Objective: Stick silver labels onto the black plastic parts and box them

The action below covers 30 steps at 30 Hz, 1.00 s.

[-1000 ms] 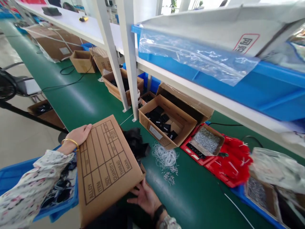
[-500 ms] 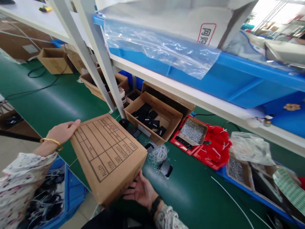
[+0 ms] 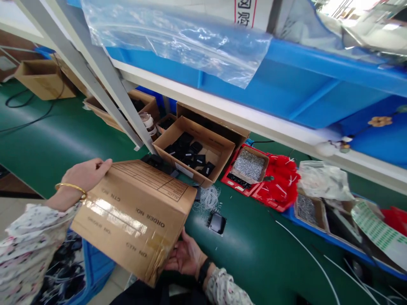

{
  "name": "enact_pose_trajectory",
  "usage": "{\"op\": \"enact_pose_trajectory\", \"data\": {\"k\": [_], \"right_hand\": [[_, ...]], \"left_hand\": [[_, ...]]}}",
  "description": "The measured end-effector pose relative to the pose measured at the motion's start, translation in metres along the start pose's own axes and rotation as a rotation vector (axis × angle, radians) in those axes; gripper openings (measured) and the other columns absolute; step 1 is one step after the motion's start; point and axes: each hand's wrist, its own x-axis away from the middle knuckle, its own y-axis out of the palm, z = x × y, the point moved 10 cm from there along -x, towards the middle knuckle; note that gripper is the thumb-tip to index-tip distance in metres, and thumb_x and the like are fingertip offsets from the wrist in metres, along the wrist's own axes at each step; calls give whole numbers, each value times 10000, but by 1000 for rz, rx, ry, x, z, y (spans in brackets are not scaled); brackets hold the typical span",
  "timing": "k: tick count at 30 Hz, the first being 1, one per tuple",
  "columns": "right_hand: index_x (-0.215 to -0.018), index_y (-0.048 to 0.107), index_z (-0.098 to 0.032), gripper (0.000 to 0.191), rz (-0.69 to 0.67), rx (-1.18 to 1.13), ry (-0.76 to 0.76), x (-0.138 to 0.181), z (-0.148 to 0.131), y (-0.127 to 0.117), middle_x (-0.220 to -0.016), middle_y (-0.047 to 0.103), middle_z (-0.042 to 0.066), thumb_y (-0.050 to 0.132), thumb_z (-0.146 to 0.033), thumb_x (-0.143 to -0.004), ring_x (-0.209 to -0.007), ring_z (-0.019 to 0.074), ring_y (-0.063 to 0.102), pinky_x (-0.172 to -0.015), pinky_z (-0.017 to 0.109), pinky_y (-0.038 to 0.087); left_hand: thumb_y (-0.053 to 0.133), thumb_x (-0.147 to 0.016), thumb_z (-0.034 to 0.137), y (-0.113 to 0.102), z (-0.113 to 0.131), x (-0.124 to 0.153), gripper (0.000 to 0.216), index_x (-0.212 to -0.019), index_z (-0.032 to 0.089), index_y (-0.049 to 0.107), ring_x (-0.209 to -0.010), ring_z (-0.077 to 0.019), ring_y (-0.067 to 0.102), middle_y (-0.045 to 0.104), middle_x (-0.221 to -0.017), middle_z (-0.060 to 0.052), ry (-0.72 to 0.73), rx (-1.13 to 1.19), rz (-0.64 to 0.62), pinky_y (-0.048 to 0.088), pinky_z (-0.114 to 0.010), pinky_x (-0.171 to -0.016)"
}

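A brown cardboard box (image 3: 127, 216) with printed lines and lettering is held tilted over the front edge of the green table. My left hand (image 3: 85, 180), with a gold bangle at the wrist, grips its far left edge. Under the near right corner, my right hand (image 3: 186, 256) supports the box, palm up, with part of the fingers hidden behind it. Just beyond the box are a coil of thin white cord (image 3: 208, 199) and a small black square part (image 3: 218, 223) on the table.
An open carton (image 3: 219, 159) with black parts stands under the shelf. Right of it are a red tray (image 3: 244, 188) with small metal pieces, red material (image 3: 280, 182), and a blue tray (image 3: 337, 245). A blue crate (image 3: 98, 262) of dark parts and cables sits below left.
The box has tipped so that its taped, printed side now faces me and its gridded face slants away. Both hands keep their hold. The camera view has shifted to the right.
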Motion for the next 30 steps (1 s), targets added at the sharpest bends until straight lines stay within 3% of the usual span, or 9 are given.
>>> {"op": "enact_pose_trajectory", "data": {"k": [3,7,13,22,30], "right_hand": [[-1103,524,7,926,-10,-4,18,3,4,0,-876,638,200,157,-781,-783,-788,250,637,-724,338,476],[-1130,509,6,887,-48,7,50,8,15,5,-943,621,232,255,-769,-785,-801,251,638,-720,332,484],[-1111,526,-37,839,-111,7,117,13,35,8,-952,627,213,250,-763,-792,-761,233,645,-623,289,506],[-1090,543,-77,556,-101,30,51,44,32,17,-984,626,181,444,-562,-835,-800,220,631,-673,299,496],[-1025,571,-142,619,39,151,44,65,25,-3,-949,646,130,389,-693,-808,-851,248,627,-685,353,496]], "left_hand": [[218,-828,593,-3,5,2,562,-907,182,593,-868,-319,577,627,-964,-136,12,-25,10,419,-385,-767],[210,-826,602,-11,5,9,561,-833,191,592,-807,-307,580,629,-889,-125,20,-66,58,424,-377,-728],[286,-814,551,-15,3,26,421,-739,209,521,-702,-245,542,571,-757,-65,-8,2,104,377,-298,-620],[379,-790,518,10,-30,76,305,-734,227,451,-726,-205,523,518,-738,-3,-99,384,217,356,-275,-651],[417,-761,465,45,-68,123,279,-798,205,509,-909,-253,530,562,-872,-41,-223,702,287,383,-341,-815]]}}
